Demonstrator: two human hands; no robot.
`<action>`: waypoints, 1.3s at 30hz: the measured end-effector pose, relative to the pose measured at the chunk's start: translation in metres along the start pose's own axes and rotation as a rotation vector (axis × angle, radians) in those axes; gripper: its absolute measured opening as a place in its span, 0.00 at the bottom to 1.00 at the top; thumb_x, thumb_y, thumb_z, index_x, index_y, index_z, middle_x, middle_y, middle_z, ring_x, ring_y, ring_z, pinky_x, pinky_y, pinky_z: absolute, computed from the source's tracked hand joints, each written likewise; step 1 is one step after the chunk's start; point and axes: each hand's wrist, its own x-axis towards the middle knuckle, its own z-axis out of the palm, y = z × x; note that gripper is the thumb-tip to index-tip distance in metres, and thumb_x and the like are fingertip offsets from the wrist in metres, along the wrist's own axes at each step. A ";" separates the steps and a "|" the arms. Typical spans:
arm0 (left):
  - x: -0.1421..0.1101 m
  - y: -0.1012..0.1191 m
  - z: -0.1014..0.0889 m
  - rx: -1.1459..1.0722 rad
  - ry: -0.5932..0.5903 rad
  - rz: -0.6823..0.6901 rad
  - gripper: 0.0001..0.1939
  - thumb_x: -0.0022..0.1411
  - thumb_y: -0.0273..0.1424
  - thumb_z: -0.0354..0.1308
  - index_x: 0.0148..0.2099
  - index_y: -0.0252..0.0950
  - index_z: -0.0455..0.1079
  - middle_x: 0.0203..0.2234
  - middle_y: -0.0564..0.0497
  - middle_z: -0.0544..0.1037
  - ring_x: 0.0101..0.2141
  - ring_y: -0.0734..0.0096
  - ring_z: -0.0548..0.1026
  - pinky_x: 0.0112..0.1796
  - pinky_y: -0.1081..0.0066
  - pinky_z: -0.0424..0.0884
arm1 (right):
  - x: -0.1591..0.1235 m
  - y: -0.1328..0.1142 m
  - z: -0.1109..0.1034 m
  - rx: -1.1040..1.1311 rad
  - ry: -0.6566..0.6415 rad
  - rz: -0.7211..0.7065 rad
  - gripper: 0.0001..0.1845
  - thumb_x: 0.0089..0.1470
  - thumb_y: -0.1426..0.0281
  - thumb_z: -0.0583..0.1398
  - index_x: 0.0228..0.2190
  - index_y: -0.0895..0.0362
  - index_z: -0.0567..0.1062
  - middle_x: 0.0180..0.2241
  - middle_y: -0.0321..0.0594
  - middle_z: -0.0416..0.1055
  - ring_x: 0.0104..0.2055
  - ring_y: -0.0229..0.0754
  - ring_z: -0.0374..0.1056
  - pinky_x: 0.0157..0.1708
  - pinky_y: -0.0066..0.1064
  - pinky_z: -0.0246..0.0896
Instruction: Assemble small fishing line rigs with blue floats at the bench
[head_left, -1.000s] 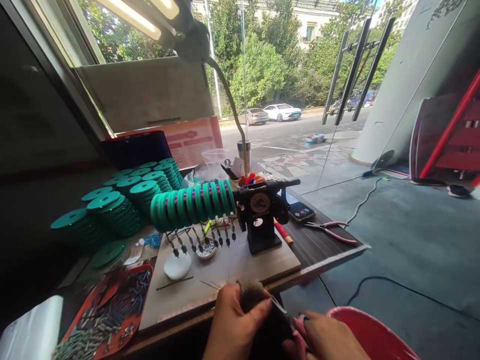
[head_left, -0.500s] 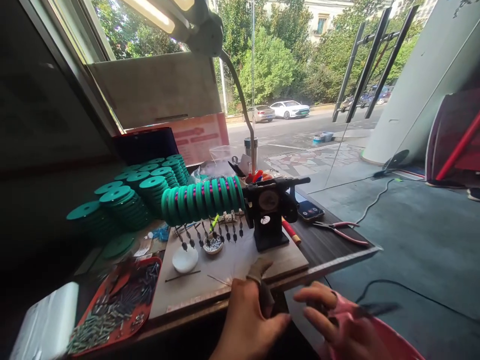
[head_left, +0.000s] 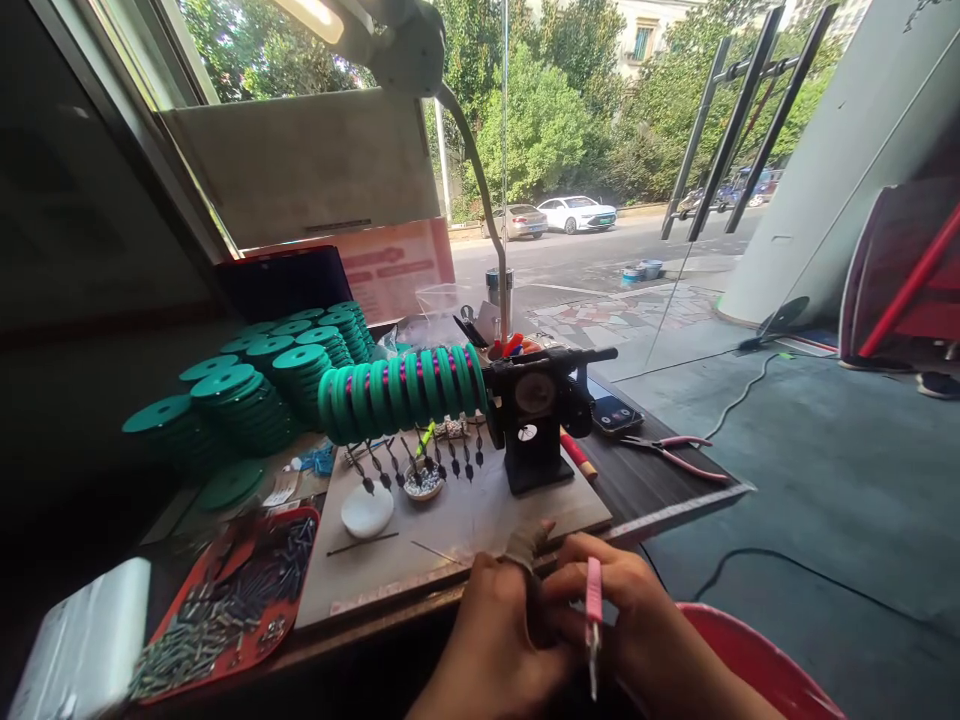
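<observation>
My left hand point(head_left: 495, 625) is closed low in front of the board's front edge, a greyish-brown cover point(head_left: 525, 545) around one finger. What its fingers pinch is hidden. Against it, my right hand point(head_left: 634, 600) grips a pink-handled tool with a metal end point(head_left: 593, 600), the metal pointing down; its exact kind is unclear. Beyond both hands, a row of green foam spools point(head_left: 405, 390) with purple-pink line sits on a black winder point(head_left: 536, 410). Several dark weights point(head_left: 454, 465) hang beneath the spools. A thin pale strand point(head_left: 435, 551) lies on the board point(head_left: 450, 520) near my left hand.
A red tray point(head_left: 225, 610) of metal pieces stands left, beside a white block point(head_left: 90, 640). Stacked green discs point(head_left: 225, 385) rise behind. A white dish point(head_left: 367, 512) and bead bowl point(head_left: 424, 482) sit on the board. Pink-handled pliers point(head_left: 675, 450), a phone point(head_left: 616, 412) and a red bucket point(head_left: 750, 650) are at right.
My right hand has come left to meet my left hand, and the pink-handled tool now shows clearly in it. My left hand stays near the board's edge. The view has shifted slightly.
</observation>
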 end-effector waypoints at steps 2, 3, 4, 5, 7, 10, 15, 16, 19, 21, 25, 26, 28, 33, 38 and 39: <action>0.000 -0.004 0.000 -0.014 -0.036 0.004 0.29 0.41 0.22 0.61 0.50 0.38 0.67 0.38 0.47 0.77 0.41 0.58 0.73 0.41 0.65 0.69 | -0.002 0.004 0.003 -0.015 0.023 -0.013 0.09 0.48 0.75 0.57 0.20 0.57 0.73 0.24 0.35 0.62 0.23 0.35 0.63 0.24 0.24 0.59; -0.001 -0.006 0.000 -0.024 -0.060 0.005 0.30 0.41 0.22 0.60 0.51 0.38 0.67 0.38 0.47 0.77 0.41 0.58 0.73 0.42 0.65 0.69 | -0.003 0.006 0.004 -0.006 0.040 -0.007 0.09 0.49 0.74 0.56 0.19 0.57 0.72 0.24 0.36 0.63 0.24 0.35 0.63 0.25 0.24 0.60; -0.001 -0.008 0.001 -0.032 -0.075 0.002 0.30 0.42 0.21 0.60 0.51 0.39 0.67 0.39 0.47 0.77 0.41 0.59 0.73 0.43 0.65 0.68 | -0.004 0.008 0.003 0.012 0.058 0.011 0.09 0.49 0.74 0.56 0.19 0.57 0.71 0.24 0.35 0.63 0.25 0.36 0.64 0.26 0.24 0.60; -0.002 -0.010 0.002 -0.034 -0.074 -0.009 0.29 0.42 0.21 0.60 0.50 0.40 0.68 0.39 0.48 0.77 0.42 0.59 0.73 0.44 0.65 0.67 | -0.004 0.010 0.002 0.031 0.076 0.037 0.09 0.48 0.74 0.56 0.19 0.57 0.70 0.24 0.35 0.62 0.25 0.36 0.64 0.26 0.24 0.60; -0.002 -0.015 0.004 -0.013 -0.017 -0.040 0.27 0.43 0.21 0.60 0.48 0.42 0.70 0.40 0.48 0.77 0.42 0.59 0.72 0.45 0.64 0.66 | -0.005 0.012 0.000 0.062 0.111 0.102 0.09 0.47 0.73 0.57 0.18 0.57 0.68 0.22 0.33 0.60 0.24 0.35 0.62 0.24 0.23 0.58; -0.003 -0.023 0.007 0.072 0.063 -0.009 0.19 0.45 0.23 0.60 0.42 0.40 0.73 0.37 0.47 0.77 0.39 0.58 0.72 0.42 0.63 0.67 | -0.007 0.016 -0.003 0.078 0.142 0.147 0.09 0.48 0.71 0.57 0.18 0.58 0.68 0.22 0.33 0.59 0.23 0.34 0.60 0.23 0.24 0.58; 0.000 -0.030 0.008 0.298 0.092 0.144 0.05 0.52 0.25 0.56 0.29 0.39 0.72 0.25 0.50 0.78 0.30 0.61 0.72 0.32 0.66 0.66 | -0.012 0.026 -0.005 0.039 0.170 0.156 0.09 0.49 0.69 0.56 0.20 0.57 0.69 0.22 0.33 0.60 0.24 0.35 0.60 0.24 0.25 0.58; 0.001 -0.031 0.008 0.343 0.084 0.175 0.06 0.53 0.25 0.55 0.28 0.38 0.72 0.24 0.50 0.77 0.29 0.62 0.72 0.32 0.67 0.65 | -0.013 0.028 -0.005 0.036 0.163 0.159 0.09 0.50 0.69 0.56 0.20 0.57 0.68 0.22 0.33 0.60 0.24 0.35 0.60 0.24 0.25 0.58; 0.004 -0.032 0.010 0.415 0.040 0.233 0.08 0.54 0.23 0.53 0.26 0.38 0.69 0.22 0.51 0.77 0.26 0.65 0.71 0.31 0.67 0.63 | -0.014 0.032 -0.004 0.048 0.148 0.195 0.11 0.51 0.69 0.55 0.20 0.57 0.67 0.23 0.33 0.60 0.24 0.36 0.61 0.24 0.25 0.57; 0.007 -0.034 0.014 0.434 0.021 0.240 0.07 0.54 0.24 0.53 0.26 0.38 0.69 0.23 0.51 0.76 0.26 0.66 0.71 0.30 0.68 0.62 | -0.014 0.034 -0.003 0.059 0.170 0.209 0.11 0.51 0.68 0.55 0.20 0.57 0.67 0.24 0.34 0.60 0.25 0.36 0.61 0.25 0.26 0.58; 0.015 -0.040 0.024 0.528 0.075 0.297 0.08 0.54 0.22 0.52 0.24 0.37 0.67 0.20 0.52 0.75 0.23 0.68 0.70 0.30 0.67 0.58 | -0.013 0.038 0.000 0.067 0.252 0.190 0.12 0.53 0.69 0.54 0.20 0.56 0.67 0.25 0.35 0.63 0.26 0.37 0.63 0.26 0.25 0.59; 0.017 -0.041 0.026 0.565 0.100 0.331 0.09 0.54 0.22 0.52 0.24 0.36 0.66 0.18 0.52 0.74 0.22 0.68 0.69 0.30 0.66 0.57 | -0.013 0.040 0.000 0.059 0.274 0.183 0.12 0.54 0.69 0.54 0.21 0.56 0.68 0.25 0.35 0.64 0.26 0.37 0.64 0.27 0.26 0.60; 0.022 -0.043 0.029 0.654 0.133 0.395 0.10 0.56 0.22 0.51 0.24 0.35 0.66 0.17 0.52 0.73 0.22 0.69 0.68 0.29 0.66 0.55 | -0.015 0.043 -0.001 0.020 0.374 0.158 0.11 0.55 0.68 0.54 0.22 0.55 0.69 0.26 0.36 0.65 0.27 0.38 0.65 0.27 0.26 0.62; 0.031 -0.050 0.032 0.819 0.129 0.494 0.11 0.59 0.23 0.50 0.25 0.34 0.67 0.14 0.53 0.70 0.21 0.69 0.66 0.28 0.67 0.54 | -0.032 0.050 -0.007 -0.062 0.578 0.089 0.06 0.53 0.68 0.56 0.27 0.53 0.70 0.29 0.38 0.69 0.32 0.40 0.69 0.31 0.26 0.66; 0.035 -0.059 0.036 0.824 0.205 0.598 0.12 0.58 0.22 0.49 0.24 0.34 0.67 0.11 0.54 0.65 0.20 0.70 0.62 0.26 0.67 0.52 | -0.044 0.057 0.015 0.000 0.552 0.109 0.14 0.55 0.62 0.53 0.24 0.53 0.72 0.30 0.40 0.74 0.43 0.46 0.69 0.39 0.29 0.65; 0.035 -0.058 0.036 0.813 0.220 0.607 0.14 0.59 0.22 0.49 0.22 0.35 0.66 0.11 0.54 0.65 0.19 0.69 0.61 0.26 0.67 0.52 | -0.044 0.059 0.022 -0.018 0.553 0.120 0.16 0.55 0.60 0.52 0.22 0.53 0.71 0.29 0.40 0.74 0.44 0.46 0.69 0.39 0.29 0.65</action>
